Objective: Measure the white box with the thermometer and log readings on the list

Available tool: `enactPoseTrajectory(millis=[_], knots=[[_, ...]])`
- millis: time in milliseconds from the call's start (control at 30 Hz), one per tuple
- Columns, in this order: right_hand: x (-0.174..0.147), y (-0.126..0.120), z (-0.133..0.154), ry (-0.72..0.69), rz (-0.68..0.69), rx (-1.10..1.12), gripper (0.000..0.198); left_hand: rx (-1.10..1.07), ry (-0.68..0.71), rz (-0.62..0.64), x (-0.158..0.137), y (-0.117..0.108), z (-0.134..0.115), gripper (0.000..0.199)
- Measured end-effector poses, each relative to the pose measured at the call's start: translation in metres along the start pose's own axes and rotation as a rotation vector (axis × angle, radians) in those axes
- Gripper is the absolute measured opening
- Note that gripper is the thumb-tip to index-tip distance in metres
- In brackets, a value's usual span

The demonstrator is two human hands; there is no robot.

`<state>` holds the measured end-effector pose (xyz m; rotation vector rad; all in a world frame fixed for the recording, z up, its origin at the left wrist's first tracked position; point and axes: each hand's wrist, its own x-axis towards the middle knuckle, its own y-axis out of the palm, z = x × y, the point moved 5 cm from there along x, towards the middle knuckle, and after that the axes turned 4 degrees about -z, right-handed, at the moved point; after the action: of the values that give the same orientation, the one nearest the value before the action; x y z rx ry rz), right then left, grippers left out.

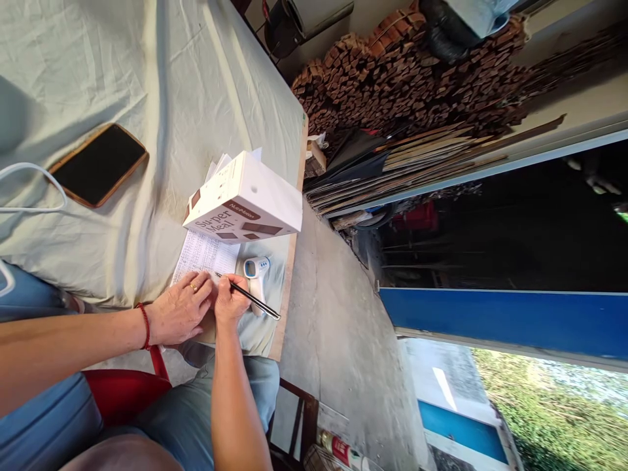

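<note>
My right hand [229,302] is closed around a black pen [254,300], its tip against a sheet of handwritten paper [205,254]. Flat on the lower part of that sheet lies my left hand [180,310], fingers stretched out, with a ring and a red bracelet on it. A white box [265,196] printed "Super Meal" stands over the paper's far end and hides part of it. Beside my right hand, a white and blue handheld thermometer [256,267] rests on the cloth, partly covered by the pen and hand.
A phone in a brown case [101,165] and a white cable [36,169] lie on the cloth-covered table [196,78]. The table's edge runs right of the box. Stacked firewood [363,85] and flat boards [392,163] line the wall. A red chair [122,394] is below.
</note>
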<state>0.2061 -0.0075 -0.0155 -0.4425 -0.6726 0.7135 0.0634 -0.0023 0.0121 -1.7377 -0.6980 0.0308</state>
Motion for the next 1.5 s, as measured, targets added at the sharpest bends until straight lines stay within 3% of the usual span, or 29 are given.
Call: enactPoseTrajectory(millis=[333, 600, 767, 867, 933, 1000, 1100, 1167, 1233, 1300, 1367, 1500], knots=[[0.000, 0.001, 0.000, -0.016, 0.004, -0.016, 0.025, -0.041, -0.011, -0.018, 0.000, -0.001, 0.000, 0.060], [-0.001, -0.010, 0.008, -0.046, -0.133, -0.024, 0.028, 0.009, 0.005, -0.007, -0.002, 0.001, 0.000, 0.055], [0.002, -0.018, 0.011, -0.026, -0.092, -0.009, 0.028, -0.008, -0.003, -0.039, -0.004, -0.002, 0.001, 0.051], [0.008, -0.019, 0.009, -0.123, -0.027, -0.118, 0.030, -0.023, -0.004, -0.014, -0.002, -0.005, 0.001, 0.046], [0.012, -0.015, 0.004, -0.207, 0.035, -0.211, 0.033, -0.052, -0.029, 0.002, 0.002, -0.008, 0.005, 0.033], [0.013, -0.009, -0.002, -0.257, 0.092, -0.296, 0.035, -0.105, -0.108, -0.028, 0.008, -0.015, 0.016, 0.017], [0.013, -0.005, -0.006, -0.289, 0.136, -0.333, 0.041, -0.233, -0.357, -0.237, 0.017, -0.034, 0.052, 0.009], [0.016, -0.012, -0.007, -0.293, 0.075, -0.311, 0.041, -0.329, -0.563, -0.443, 0.018, -0.047, 0.084, 0.021], [0.022, -0.026, -0.012, -0.252, -0.058, -0.327, 0.037, -0.398, -0.667, -0.559, 0.020, -0.053, 0.113, 0.049], [0.031, -0.041, -0.025, -0.163, -0.150, -0.402, 0.041, -0.469, -0.657, -0.528, 0.027, -0.051, 0.134, 0.083], [0.041, -0.049, -0.043, -0.056, -0.100, -0.462, 0.052, -0.537, -0.598, -0.453, 0.035, -0.045, 0.147, 0.096], [0.050, -0.052, -0.060, 0.117, 0.101, -0.348, 0.050, -0.679, -0.507, -0.432, 0.047, -0.037, 0.154, 0.073]])
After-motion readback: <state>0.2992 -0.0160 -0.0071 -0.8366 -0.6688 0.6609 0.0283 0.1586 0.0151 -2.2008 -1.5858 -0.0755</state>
